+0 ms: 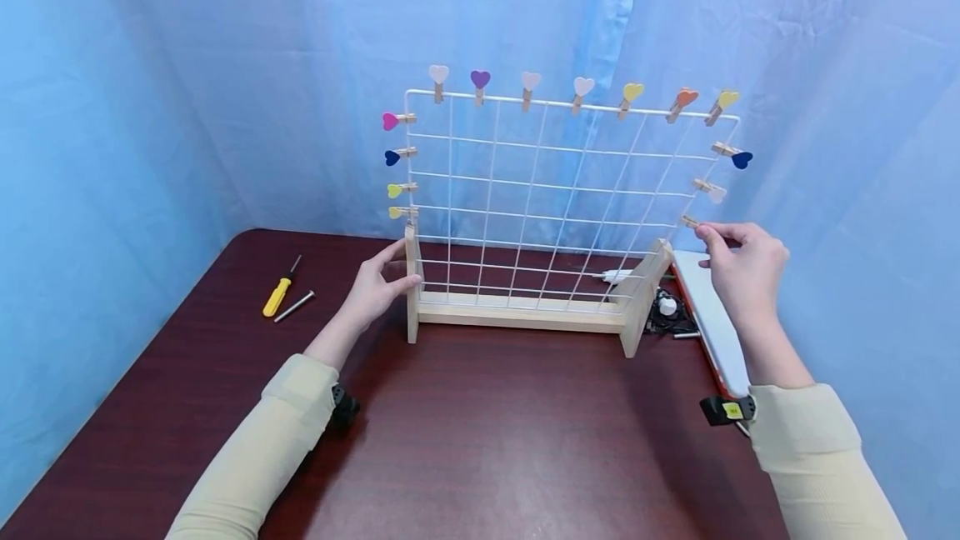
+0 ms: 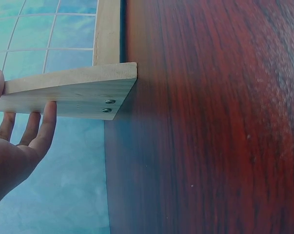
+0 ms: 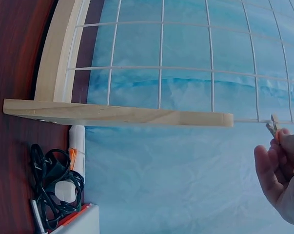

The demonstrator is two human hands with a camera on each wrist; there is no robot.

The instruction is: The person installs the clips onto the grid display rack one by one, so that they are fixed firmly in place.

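A white wire grid [image 1: 555,103] stands upright in a wooden stand [image 1: 517,319]. Heart-topped clothespins, among them a purple one [image 1: 480,79], line its top and both sides. My left hand [image 1: 371,286] grips the stand's left post [image 1: 412,307]; in the left wrist view its fingers lie against the post's outer face [image 2: 83,90], thumb at the edge. On the grid's right side, my right hand [image 1: 746,269] pinches a small wooden clothespin [image 1: 689,222] below a white-heart one [image 1: 710,189]. The right wrist view shows this clothespin [image 3: 272,127] at the wire, with orange at the fingertips.
A yellow screwdriver [image 1: 277,296] and a metal bolt [image 1: 295,307] lie at the table's left. Behind the stand's right post are tangled black cables with a white plug [image 1: 667,305]. A white box [image 1: 712,315] with a red edge lies under my right hand. Blue curtains hang behind.
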